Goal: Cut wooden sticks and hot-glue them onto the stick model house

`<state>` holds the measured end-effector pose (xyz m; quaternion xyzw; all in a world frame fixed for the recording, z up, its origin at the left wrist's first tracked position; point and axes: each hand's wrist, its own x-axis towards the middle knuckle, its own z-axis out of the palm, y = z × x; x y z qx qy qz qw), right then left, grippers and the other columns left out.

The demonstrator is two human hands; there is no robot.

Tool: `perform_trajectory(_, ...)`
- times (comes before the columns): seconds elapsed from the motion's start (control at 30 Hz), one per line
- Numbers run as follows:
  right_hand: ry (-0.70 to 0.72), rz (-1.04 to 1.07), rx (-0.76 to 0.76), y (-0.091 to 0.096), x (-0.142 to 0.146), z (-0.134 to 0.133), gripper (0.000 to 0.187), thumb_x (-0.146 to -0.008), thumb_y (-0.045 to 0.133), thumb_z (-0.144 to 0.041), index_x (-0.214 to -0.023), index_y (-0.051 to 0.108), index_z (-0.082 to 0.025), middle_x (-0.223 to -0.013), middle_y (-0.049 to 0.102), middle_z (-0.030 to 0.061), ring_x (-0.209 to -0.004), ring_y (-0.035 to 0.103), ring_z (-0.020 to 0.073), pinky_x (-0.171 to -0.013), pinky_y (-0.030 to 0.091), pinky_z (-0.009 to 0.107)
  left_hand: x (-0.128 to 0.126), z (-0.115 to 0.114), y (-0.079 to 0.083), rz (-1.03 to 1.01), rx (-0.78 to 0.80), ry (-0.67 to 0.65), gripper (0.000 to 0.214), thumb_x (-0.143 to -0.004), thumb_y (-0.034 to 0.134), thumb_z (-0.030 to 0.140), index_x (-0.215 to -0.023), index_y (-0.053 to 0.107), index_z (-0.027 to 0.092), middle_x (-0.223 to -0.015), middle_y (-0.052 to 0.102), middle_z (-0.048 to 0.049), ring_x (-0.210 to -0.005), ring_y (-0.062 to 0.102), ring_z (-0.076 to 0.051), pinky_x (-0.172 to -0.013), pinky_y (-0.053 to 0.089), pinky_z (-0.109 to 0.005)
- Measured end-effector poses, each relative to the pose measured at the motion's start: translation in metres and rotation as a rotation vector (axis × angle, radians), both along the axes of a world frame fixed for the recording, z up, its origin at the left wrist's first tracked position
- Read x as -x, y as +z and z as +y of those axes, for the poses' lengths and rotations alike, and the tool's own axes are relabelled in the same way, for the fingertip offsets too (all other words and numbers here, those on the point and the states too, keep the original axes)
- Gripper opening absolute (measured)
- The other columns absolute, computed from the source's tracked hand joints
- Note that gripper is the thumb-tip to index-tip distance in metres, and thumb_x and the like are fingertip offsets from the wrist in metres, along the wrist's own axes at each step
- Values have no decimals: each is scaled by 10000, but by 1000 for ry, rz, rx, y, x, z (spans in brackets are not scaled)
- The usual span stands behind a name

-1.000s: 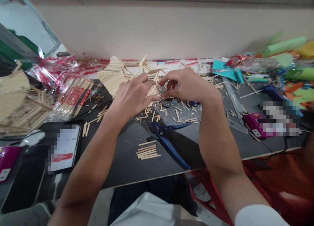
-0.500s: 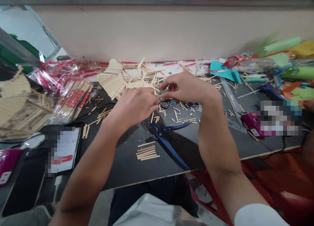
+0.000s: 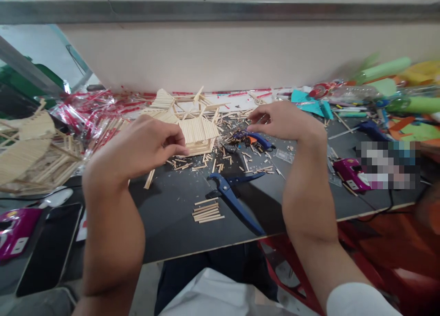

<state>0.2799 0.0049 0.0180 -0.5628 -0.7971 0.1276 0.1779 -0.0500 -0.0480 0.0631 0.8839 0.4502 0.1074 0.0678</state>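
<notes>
Wooden roof model (image 3: pixel 200 132) sits between curled left hand (image 3: pixel 137 146) and right hand (image 3: pixel 285 121), grips unclear.

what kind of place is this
Probably a hobby or craft workbench for model building: a small stick-built house stands on the dark tabletop, with blue cutters, a stack of cut sticks and wrapped packs of sticks nearby.

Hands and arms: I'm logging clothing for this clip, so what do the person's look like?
Left hand and right hand are bare: no gloves, rings or watch visible. Both forearms are uncovered; a white sleeve edge shows on the right arm.
</notes>
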Motion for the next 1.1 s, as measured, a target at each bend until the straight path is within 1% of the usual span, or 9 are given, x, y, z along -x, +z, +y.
perform_trajectory(0.13,-60,146,-19,-8,0,-15,195,-785,715,-322,-919,742,-182,-832,746,73,-759,691,223,-750,560,395,7,-9,4,-40,50,-52,171,-841,559,241,-783,720,246,-673,712,18,-610,621,-150,-638,400,-274)
perform_trajectory(0.3,-76,274,-113,-51,3,-31,184,-835,638,-320,-908,725,-174,-805,739,55,-718,664,193,-730,535,352,9,-17,1,-97,113,-121,285,-742,450,100,-819,695,222,-717,733,16,-652,667,-145,-641,441,-253)
perform_trajectory(0.47,-82,305,-114,-88,9,-30,201,-847,594,-302,-942,718,-175,-840,746,63,-719,654,194,-734,519,341,4,-30,-28,-25,172,-179,273,-843,480,159,-928,730,227,-764,759,21,-671,685,-142,-651,435,-252)
perform_trajectory(0.53,-90,295,-135,-93,11,-27,205,-851,582,-289,-962,718,-183,-882,749,71,-761,664,206,-762,518,349,4,-34,-48,30,263,-197,249,-882,508,197,-959,742,238,-848,780,25,-728,702,-150,-698,442,-253)
perform_trajectory(0.63,-140,254,-167,-98,11,-22,220,-868,561,-284,-991,717,-189,-947,738,87,-843,667,227,-821,513,366,5,-37,-79,-23,326,-92,192,-912,569,289,-963,747,238,-895,785,22,-815,719,-166,-764,453,-252)
perform_trajectory(0.7,-203,175,-176,-100,10,-21,232,-873,550,-278,-995,719,-176,-995,717,116,-935,650,257,-890,491,391,4,-37,-96,-62,330,-36,218,-910,607,369,-1024,733,231,-890,781,2,-841,716,-180,-776,456,-258)
perform_trajectory(0.77,-292,88,-166,-103,8,-20,247,-876,550,-275,-1003,718,-146,-1048,690,158,-1039,616,296,-970,450,417,0,-39,-107,-47,308,-52,265,-924,594,438,-1016,720,224,-910,765,-19,-859,696,-190,-770,445,-268)
perform_trajectory(0.93,-514,-29,-79,-107,3,-21,432,-898,601,-401,-1172,648,-71,-1213,602,255,-1197,523,392,-1046,377,486,-17,-45,-120,75,366,-200,271,-926,597,458,-858,658,204,-895,695,-21,-827,640,-178,-657,378,-264)
perform_trajectory(1.1,-569,-135,58,-110,3,-22,650,-872,648,-515,-1261,564,-1,-1251,569,309,-1199,519,433,-1029,365,504,-20,-48,-120,163,396,-210,254,-1001,489,369,-877,616,187,-952,684,-44,-862,637,-202,-672,378,-288)
